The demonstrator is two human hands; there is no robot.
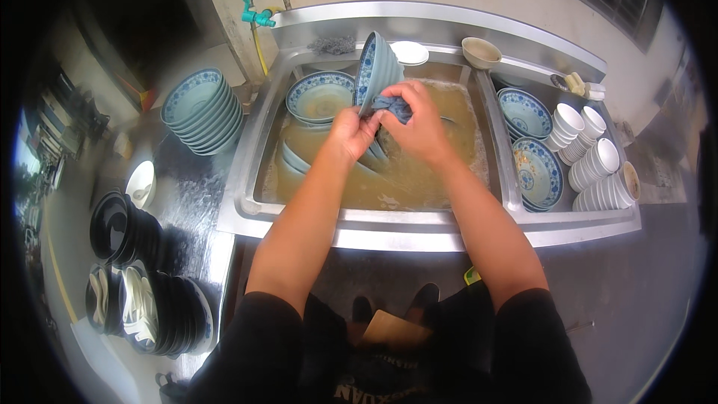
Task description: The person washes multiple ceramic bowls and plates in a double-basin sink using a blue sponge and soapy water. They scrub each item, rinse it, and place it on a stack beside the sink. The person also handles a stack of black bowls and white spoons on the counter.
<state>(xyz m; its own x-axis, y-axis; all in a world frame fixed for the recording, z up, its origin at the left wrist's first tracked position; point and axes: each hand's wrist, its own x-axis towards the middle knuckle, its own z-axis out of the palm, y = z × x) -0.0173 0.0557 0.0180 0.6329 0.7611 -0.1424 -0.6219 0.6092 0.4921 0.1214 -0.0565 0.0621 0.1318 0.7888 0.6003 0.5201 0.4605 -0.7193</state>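
Observation:
A pale blue bowl (pixel 381 67) with a blue floral rim stands on its side above the sink water. My left hand (pixel 354 133) grips its lower rim. Bunched in my right hand (pixel 418 120) is a blue-grey cloth (pixel 394 106), pressed near the bowl's outer wall. Beneath both hands is murky brown water (pixel 359 191) in the stainless steel sink (pixel 392 217). Another floral-rimmed bowl (pixel 321 102) sits in the water at the back left. Rims of more dishes (pixel 294 158) show partly under the surface; the rest of them is hidden.
Left of the sink stand a stack of floral bowls (pixel 205 109), black bowls (pixel 112 227) and white spoons (pixel 139 303). The right compartment holds floral bowls (pixel 537 171) and stacked white cups (pixel 594 163). On the back ledge are white dishes (pixel 409 53), a beige bowl (pixel 481 53) and a scouring pad (pixel 332 45).

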